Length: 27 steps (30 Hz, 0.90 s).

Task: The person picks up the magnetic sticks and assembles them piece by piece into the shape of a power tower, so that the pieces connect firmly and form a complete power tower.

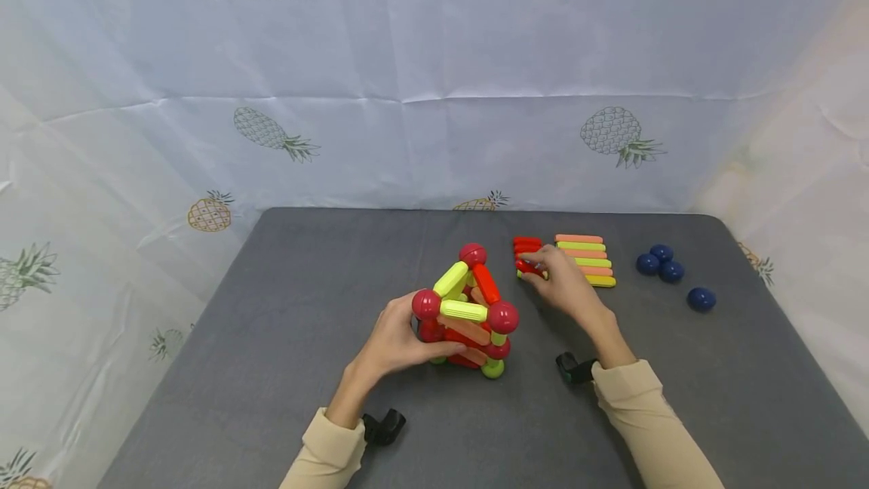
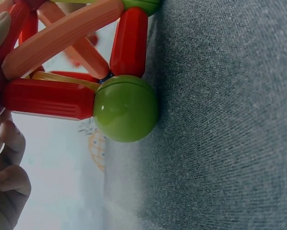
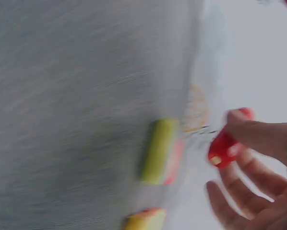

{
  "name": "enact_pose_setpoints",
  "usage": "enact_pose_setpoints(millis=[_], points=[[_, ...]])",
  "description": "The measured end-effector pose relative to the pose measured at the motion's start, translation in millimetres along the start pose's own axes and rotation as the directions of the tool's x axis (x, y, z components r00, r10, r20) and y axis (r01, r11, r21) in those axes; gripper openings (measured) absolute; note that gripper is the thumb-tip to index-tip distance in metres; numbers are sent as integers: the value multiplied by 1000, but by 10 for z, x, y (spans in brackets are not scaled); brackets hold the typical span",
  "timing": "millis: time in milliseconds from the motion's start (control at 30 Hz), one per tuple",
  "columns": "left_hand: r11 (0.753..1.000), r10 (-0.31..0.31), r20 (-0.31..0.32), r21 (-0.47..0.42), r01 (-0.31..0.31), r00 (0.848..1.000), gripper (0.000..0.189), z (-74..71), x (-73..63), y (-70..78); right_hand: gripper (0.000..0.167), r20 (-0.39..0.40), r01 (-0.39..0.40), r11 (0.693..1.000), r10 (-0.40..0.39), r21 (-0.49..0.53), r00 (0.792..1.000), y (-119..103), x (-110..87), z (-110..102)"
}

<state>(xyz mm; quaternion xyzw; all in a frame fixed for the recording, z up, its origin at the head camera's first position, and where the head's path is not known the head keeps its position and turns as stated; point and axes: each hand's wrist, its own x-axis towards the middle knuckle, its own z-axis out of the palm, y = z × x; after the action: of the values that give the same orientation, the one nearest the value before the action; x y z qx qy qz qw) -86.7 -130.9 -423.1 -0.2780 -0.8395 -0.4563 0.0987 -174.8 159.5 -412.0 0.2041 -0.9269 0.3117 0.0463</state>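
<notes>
A frame of magnetic rods and balls [image 1: 465, 311] stands on the grey table, built from red, lime and orange rods with red balls above and green balls at its foot. My left hand [image 1: 394, 338] grips its left side, thumb across the front and fingers behind. In the left wrist view a green ball [image 2: 125, 109] sits at the table surface, joined to red rods. To the right, my right hand [image 1: 566, 285] pinches a red magnetic rod [image 3: 223, 148] between thumb and fingers, raised above the table in the right wrist view.
Beside the right hand lie a few red rods [image 1: 527, 241] and a row of orange and yellow rods [image 1: 581, 263]. Several dark blue balls [image 1: 671, 272] rest farther right. Behind the table [image 1: 305, 308] hangs a white pineapple-print cloth [image 1: 421, 149].
</notes>
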Motion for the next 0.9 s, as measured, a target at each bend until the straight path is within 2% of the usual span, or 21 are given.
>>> enact_pose_setpoints(millis=[67, 133, 233, 367, 433, 533, 600, 767, 900], points=[[1000, 0, 4, -6, 0, 1000, 51, -3, 1, -2, 36, -79, 25, 995, -17, 97, 997, -133, 14, -78], [1000, -4, 8, -10, 4, 1000, 51, -8, 1, -2, 36, -158, 59, 977, -26, 205, 987, -302, 26, -173], [1000, -11, 15, -16, 11, 1000, 52, -13, -1, -1, 37, -247, 139, 924, -51, 355, 968, -578, 42, -315], [1000, -12, 23, -22, 12, 1000, 52, -15, 1, -1, 39, -292, 246, 849, -114, 468, 950, -928, 51, -462], [1000, -8, 25, -24, 8, 1000, 51, -14, 3, -3, 39, -291, 282, 828, -151, 485, 945, -1068, 52, -506], [1000, -3, 28, -22, 3, 1000, 51, -10, 3, -10, 37, -273, 305, 825, -191, 476, 943, -1195, 55, -527], [1000, -1, 30, -21, 2, 1000, 51, -7, 3, -15, 36, -265, 307, 836, -202, 455, 943, -1231, 48, -524], [1000, 3, 33, -20, -3, 999, 53, -9, 3, -22, 35, -248, 290, 867, -201, 405, 948, -1219, 38, -484], [1000, 3, 32, -21, -3, 999, 54, -16, 6, -22, 36, -230, 278, 870, -197, 408, 953, -1189, 40, -450]])
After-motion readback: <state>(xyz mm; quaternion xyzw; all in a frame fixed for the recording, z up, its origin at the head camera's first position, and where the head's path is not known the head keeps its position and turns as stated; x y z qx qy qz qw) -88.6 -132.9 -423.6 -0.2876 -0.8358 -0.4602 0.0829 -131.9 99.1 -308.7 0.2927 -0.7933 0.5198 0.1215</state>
